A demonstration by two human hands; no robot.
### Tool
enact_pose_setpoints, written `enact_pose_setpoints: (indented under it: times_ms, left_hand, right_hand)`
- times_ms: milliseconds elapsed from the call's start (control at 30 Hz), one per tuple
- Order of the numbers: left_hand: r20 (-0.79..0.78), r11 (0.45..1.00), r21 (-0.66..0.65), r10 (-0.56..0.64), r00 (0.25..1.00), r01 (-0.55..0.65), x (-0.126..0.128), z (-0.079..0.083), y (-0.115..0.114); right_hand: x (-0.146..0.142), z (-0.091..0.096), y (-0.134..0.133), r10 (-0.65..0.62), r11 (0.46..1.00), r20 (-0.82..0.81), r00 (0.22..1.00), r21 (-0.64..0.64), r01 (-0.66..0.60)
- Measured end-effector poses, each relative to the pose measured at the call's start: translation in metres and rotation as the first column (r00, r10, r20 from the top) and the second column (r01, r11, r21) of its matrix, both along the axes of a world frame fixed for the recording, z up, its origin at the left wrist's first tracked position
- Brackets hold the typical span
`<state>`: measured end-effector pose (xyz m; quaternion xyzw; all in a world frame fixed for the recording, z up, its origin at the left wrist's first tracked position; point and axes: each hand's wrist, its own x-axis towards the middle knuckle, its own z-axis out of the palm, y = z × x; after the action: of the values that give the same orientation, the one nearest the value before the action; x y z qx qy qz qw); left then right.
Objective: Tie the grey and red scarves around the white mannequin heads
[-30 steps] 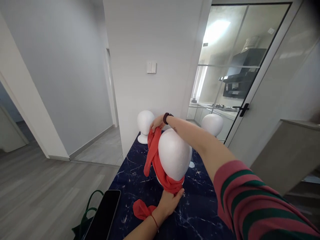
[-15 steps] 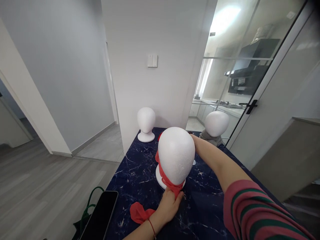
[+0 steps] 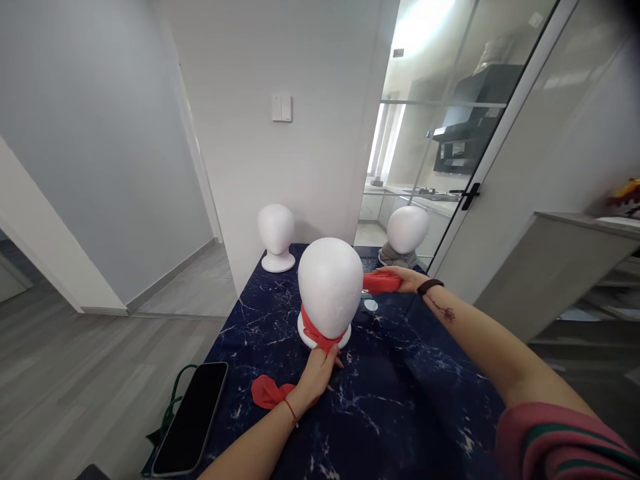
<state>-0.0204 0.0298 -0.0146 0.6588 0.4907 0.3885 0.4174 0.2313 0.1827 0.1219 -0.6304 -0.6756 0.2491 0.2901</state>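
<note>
A white foam mannequin head (image 3: 330, 287) stands upright on the dark blue marbled table (image 3: 400, 413). A red scarf (image 3: 320, 333) is wrapped round its neck. My left hand (image 3: 318, 375) is closed on the scarf at the front of the neck, and a loose red end lies on the table beside my wrist. My right hand (image 3: 404, 279), with a dark watch on the wrist, is closed on the other red end, stretched out to the right of the head.
Two more foam heads stand at the table's far end: one at the left (image 3: 276, 235), one at the right (image 3: 407, 230) on grey cloth. A black phone (image 3: 191, 417) lies at the near left edge, beside a green-handled bag (image 3: 173, 407). A glass door (image 3: 465, 153) stands behind.
My right hand carried the scarf end from above the head's left side, round the back, out to the right. The scarf now sits tight on the neck. My left hand kept its grip.
</note>
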Motion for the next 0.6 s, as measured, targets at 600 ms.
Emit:
enact_pose_setpoints:
  times_ms: [600]
  left_hand:
    - [0.199, 0.998, -0.048, 0.051, 0.979, -0.042, 0.0, 0.002, 0.002]
  right_hand:
    - [-0.02, -0.097, -0.189, 0.28, 0.945, 0.491, 0.825, 0.009, -0.326]
